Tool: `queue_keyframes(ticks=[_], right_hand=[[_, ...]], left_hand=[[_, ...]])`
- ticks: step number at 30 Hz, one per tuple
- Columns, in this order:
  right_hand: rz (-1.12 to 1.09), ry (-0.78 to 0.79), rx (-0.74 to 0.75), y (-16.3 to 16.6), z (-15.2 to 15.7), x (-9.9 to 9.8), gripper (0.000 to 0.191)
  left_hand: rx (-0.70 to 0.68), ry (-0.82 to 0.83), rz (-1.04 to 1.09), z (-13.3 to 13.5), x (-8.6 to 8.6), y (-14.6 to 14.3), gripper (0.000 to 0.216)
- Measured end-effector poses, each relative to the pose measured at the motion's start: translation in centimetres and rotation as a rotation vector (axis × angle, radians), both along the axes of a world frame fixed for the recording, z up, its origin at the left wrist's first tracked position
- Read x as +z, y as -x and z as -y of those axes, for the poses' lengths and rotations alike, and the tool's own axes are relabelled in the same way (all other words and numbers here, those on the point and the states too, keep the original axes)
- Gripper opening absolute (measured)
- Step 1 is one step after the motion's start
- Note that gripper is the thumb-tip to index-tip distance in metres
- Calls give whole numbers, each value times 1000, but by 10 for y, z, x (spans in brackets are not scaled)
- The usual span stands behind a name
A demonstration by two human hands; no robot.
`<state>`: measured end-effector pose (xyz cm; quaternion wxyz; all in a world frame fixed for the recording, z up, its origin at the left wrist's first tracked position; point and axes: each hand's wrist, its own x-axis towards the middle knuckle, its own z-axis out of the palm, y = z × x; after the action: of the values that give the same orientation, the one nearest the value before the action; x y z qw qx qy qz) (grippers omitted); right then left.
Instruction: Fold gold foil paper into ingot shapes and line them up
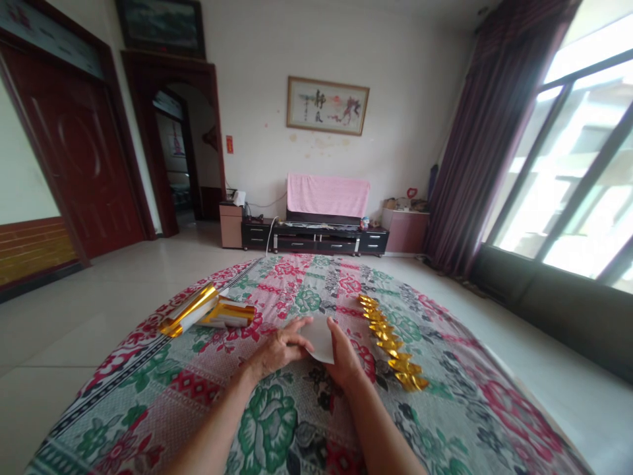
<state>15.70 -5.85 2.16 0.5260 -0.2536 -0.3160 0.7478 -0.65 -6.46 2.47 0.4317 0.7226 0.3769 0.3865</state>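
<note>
A white sheet of paper lies on the flowered cloth in front of me. My left hand rests on the sheet's left side with its fingers bent and pressed onto it. My right hand grips the sheet's right edge, thumb on top. To the right a row of several folded gold paper pieces runs away from me. At the left lies a stack of gold foil sheets, curled at the edges.
The cloth covers a table that falls away to a tiled floor on all sides. A low TV cabinet with a pink cover stands at the far wall. Large windows and a dark curtain are at right.
</note>
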Motion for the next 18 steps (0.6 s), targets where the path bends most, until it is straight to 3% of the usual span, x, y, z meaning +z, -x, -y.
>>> queue_keyframes(ticks=[3, 8, 15, 18], right_hand=[[35, 48, 12, -1, -3, -2, 32], [18, 14, -91, 3, -4, -5, 26], [19, -105, -67, 5, -2, -6, 27], [53, -136, -72, 6, -1, -6, 28]], left_hand=[[-33, 0, -38, 1, 1, 1, 12], [-15, 121, 140, 8, 8, 2, 18], [282, 81, 340, 1, 6, -5, 26], [329, 87, 356, 0, 4, -7, 27]])
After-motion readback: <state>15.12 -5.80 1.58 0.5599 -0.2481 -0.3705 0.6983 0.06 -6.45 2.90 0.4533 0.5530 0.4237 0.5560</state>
